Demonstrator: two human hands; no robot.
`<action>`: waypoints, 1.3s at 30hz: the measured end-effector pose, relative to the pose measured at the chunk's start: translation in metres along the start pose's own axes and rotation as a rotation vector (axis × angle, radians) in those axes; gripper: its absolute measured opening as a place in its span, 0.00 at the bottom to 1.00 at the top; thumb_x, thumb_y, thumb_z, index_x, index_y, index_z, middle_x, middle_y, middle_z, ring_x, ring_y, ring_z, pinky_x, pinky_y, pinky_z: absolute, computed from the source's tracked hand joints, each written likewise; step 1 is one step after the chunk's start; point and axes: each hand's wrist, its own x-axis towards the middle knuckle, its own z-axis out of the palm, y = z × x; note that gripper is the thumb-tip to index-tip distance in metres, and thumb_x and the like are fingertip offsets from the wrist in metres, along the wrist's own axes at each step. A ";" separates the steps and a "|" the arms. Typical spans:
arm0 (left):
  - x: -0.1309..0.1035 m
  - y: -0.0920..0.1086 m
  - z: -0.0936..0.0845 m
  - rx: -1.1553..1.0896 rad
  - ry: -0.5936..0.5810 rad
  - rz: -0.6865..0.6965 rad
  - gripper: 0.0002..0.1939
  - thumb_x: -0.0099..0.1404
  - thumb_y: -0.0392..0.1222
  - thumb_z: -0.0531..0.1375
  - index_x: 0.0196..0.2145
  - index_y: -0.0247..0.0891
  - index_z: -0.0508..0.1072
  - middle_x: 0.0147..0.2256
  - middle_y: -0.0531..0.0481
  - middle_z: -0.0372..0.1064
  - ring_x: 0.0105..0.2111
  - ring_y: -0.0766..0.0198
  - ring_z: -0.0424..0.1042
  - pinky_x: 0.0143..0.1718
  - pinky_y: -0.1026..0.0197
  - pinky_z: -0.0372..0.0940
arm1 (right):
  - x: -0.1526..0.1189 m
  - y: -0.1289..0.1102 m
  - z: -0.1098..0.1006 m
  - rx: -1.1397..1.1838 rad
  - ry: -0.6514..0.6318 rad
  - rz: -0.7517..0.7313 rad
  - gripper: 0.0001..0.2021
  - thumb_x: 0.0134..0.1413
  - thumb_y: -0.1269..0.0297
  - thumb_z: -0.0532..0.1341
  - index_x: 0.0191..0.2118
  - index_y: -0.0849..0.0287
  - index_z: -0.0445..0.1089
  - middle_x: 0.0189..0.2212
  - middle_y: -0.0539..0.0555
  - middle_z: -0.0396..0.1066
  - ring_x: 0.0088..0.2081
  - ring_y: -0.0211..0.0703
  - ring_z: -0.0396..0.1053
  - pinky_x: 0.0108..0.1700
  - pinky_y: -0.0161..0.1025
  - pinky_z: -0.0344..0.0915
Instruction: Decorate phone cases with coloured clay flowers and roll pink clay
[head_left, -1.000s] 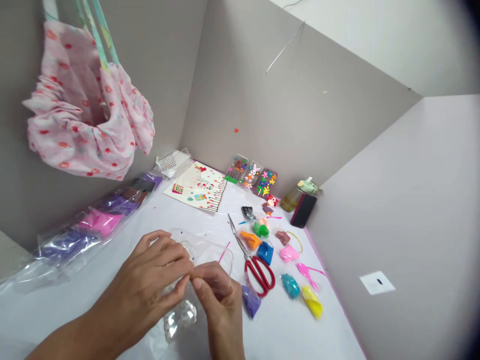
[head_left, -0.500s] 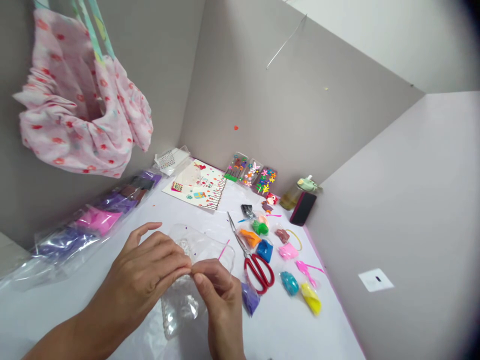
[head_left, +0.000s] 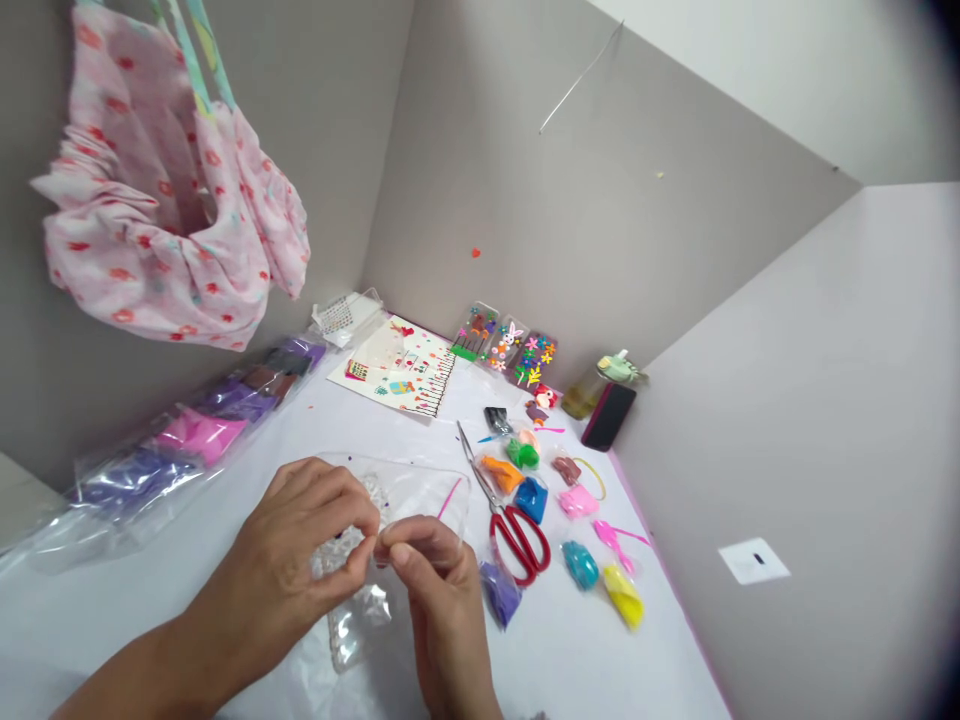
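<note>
The left hand and the right hand are brought close to each other over the white table, so that their fingertips are nearly joined. On each, the thumb and forefinger are curled towards one another, but the tips are too small and crowded in this view for it to be told whether they are clamped on anything. Beneath them a clear plastic case is laid on the table; its near part is seen between the two wrists, and part of it is covered by the left fingers. Just beyond the fingertips a clear plastic sheet is spread flat, with a thin pink stick set near its right side.

Beside the right hand, on its outer side, a purple clay packet is placed, next to the red handles of the scissors, whose blades are pointed away from the body. Beyond these, an orange packet and a blue packet are seen near the blades. Farther to the right, well apart from both hands, a teal packet and a yellow packet are left lying side by side
</note>
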 end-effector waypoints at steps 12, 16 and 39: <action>-0.004 -0.017 -0.009 -0.311 -0.112 -0.262 0.07 0.73 0.42 0.57 0.34 0.45 0.68 0.34 0.55 0.69 0.36 0.63 0.73 0.38 0.64 0.70 | 0.002 -0.007 0.006 0.216 0.036 0.068 0.11 0.47 0.62 0.78 0.39 0.54 0.84 0.37 0.53 0.83 0.34 0.40 0.74 0.40 0.36 0.70; -0.009 -0.028 -0.013 -0.436 0.004 -0.399 0.10 0.75 0.48 0.56 0.35 0.46 0.68 0.35 0.54 0.68 0.35 0.61 0.71 0.36 0.62 0.69 | 0.004 -0.007 0.005 0.216 0.090 0.070 0.15 0.46 0.63 0.78 0.43 0.53 0.85 0.42 0.56 0.85 0.33 0.39 0.73 0.38 0.35 0.70; 0.010 -0.004 0.004 0.042 0.118 0.005 0.06 0.72 0.35 0.58 0.37 0.45 0.72 0.34 0.55 0.72 0.38 0.58 0.70 0.51 0.52 0.61 | -0.009 0.004 0.004 -0.277 0.037 -0.186 0.12 0.62 0.59 0.68 0.49 0.49 0.83 0.40 0.53 0.82 0.41 0.47 0.76 0.47 0.42 0.72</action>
